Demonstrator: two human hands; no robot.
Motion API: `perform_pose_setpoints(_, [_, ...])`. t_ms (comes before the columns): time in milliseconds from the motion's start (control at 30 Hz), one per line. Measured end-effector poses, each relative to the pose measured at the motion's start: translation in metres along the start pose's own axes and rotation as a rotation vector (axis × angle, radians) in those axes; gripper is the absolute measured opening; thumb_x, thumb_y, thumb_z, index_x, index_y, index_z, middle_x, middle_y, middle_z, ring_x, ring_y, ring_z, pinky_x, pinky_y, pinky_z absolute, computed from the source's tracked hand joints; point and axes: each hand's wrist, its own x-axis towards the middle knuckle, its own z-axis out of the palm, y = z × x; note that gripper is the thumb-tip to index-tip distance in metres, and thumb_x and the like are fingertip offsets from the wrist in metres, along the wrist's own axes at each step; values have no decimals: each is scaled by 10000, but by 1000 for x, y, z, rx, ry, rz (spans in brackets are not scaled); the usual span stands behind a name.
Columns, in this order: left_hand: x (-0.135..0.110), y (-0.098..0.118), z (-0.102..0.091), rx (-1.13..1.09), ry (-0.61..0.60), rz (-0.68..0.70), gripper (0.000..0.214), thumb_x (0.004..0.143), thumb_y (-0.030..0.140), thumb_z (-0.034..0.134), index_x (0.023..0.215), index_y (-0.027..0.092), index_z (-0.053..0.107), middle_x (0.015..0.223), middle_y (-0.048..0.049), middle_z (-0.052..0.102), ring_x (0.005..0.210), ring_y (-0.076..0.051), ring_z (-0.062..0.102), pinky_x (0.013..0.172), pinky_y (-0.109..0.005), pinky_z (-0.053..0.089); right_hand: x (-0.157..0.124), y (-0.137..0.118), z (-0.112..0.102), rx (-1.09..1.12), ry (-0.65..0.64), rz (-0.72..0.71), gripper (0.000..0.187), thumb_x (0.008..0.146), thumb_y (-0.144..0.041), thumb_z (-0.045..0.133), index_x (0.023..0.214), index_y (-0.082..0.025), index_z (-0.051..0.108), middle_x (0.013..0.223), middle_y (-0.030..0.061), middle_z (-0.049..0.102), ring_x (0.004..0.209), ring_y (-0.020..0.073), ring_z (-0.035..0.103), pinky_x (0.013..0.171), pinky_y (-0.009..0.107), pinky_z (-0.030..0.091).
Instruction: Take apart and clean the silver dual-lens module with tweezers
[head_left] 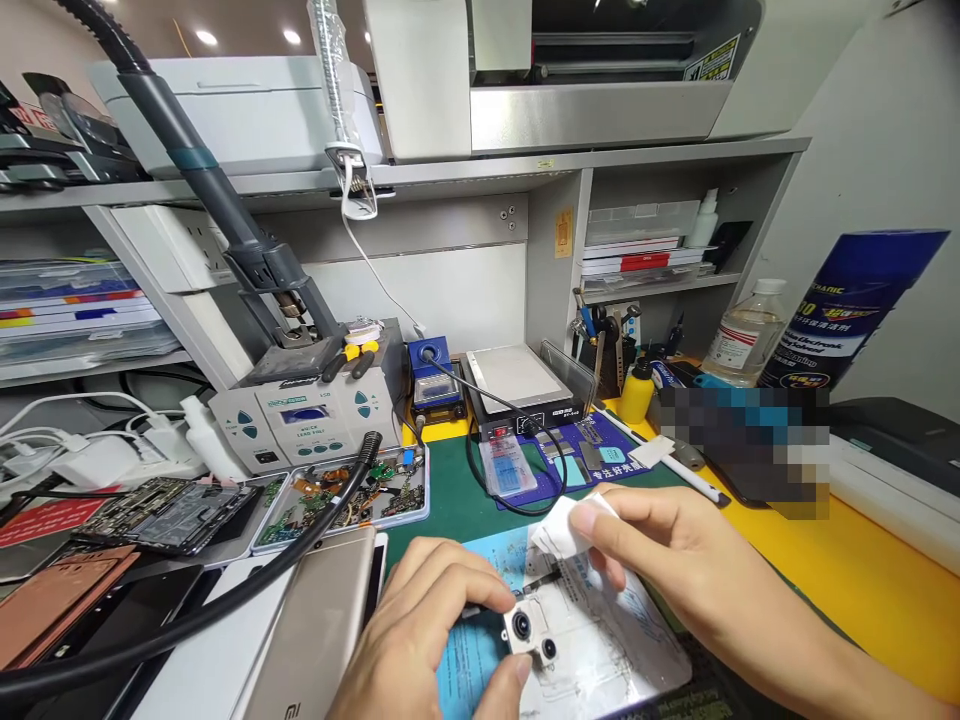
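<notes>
My left hand [435, 640] pinches a small phone camera module [529, 632] between thumb and forefinger. Two round dark lenses, one bigger than the other, face up from its pale metal housing. A dark flex cable [541, 580] shows just above the module. In my right hand [645, 535] a folded white tissue [564, 527] is gripped between thumb and fingers, a little above and to the right of the module, apart from it. Both hands are over a glossy blue and white sheet [637, 655] with printed lines, lying on a green mat [451, 497].
At the left lie phones such as a gold one [319, 620], and a tray of circuit parts [397, 495] crossed by a black hose [300, 560]. A soldering station [307, 410] stands behind. To the right are a white pen-like tool [679, 470], a clear bottle [742, 335] and a blue spray can [847, 310].
</notes>
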Motion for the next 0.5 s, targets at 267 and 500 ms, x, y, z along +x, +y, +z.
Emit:
perform_pose_setpoints(267, [0,0,-4,297,-81,7,257,638,62,632,842,212,677,965,-49,691,950,-258,622,819,-384,515,1,-1,-1,-8,9,12,465,942,-472,523,563,-202,505,612,-21,481,616,157,409,580,290,311])
perform_pose_setpoints(500, [2,8,-11,198,-8,-62,125,799,144,589,879,228,635,977,-33,668,967,-219,619,845,-329,502,3,-1,-2,-35,67,-88,508,939,-453,548,499,-204,497,722,11,583,733,196,546,688,307,383])
